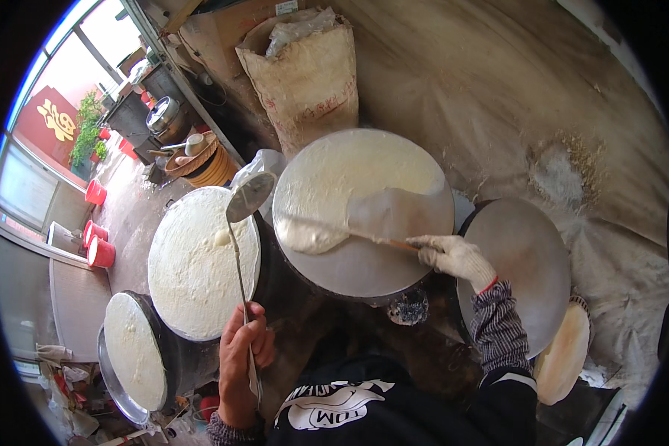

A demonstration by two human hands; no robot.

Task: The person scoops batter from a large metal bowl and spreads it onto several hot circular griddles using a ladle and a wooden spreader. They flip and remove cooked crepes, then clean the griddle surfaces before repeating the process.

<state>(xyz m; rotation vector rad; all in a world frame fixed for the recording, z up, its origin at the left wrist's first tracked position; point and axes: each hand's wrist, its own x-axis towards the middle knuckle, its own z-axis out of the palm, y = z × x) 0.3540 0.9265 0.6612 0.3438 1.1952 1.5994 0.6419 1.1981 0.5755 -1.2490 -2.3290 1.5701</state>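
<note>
My bare left hand grips the long metal handle of a ladle. The ladle's bowl hangs beyond the hand, between two round griddles. In a white knit glove, my right hand holds a thin spreader. The spreader's far part is blurred and lies across pale batter on the middle griddle. Batter coats the back and left of that plate, with a thick pool at its left; the front and right show bare grey metal. Another griddle, left of it, bears a full batter sheet.
A bare griddle stands at the right, partly behind my right forearm. Beyond it lies a browned flatbread. At far left is another batter-covered griddle. A large sack stands behind the middle griddle; red buckets stand on the floor.
</note>
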